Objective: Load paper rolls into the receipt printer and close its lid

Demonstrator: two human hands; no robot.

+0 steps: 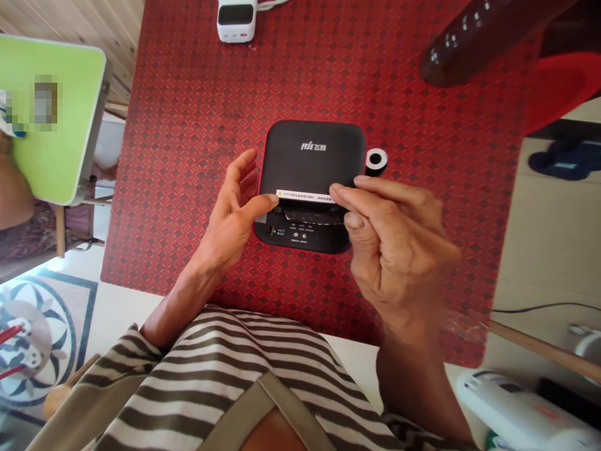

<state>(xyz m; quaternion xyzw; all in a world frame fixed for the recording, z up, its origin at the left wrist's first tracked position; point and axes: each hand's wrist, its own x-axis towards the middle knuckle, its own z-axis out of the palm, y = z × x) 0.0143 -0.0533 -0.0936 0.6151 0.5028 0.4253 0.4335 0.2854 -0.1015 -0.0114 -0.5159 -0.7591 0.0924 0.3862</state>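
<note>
Striped shirt point(211, 376), left hand point(230, 225) grip wide on black printer point(310, 153), right hand point(399, 250) grip narrow, roll point(376, 161) beside

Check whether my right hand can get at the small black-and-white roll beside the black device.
Probably yes: the right hand is just below the small black-and-white roll, with nothing between them. Its fingers are over the black device, so a short shift looks enough.
</note>
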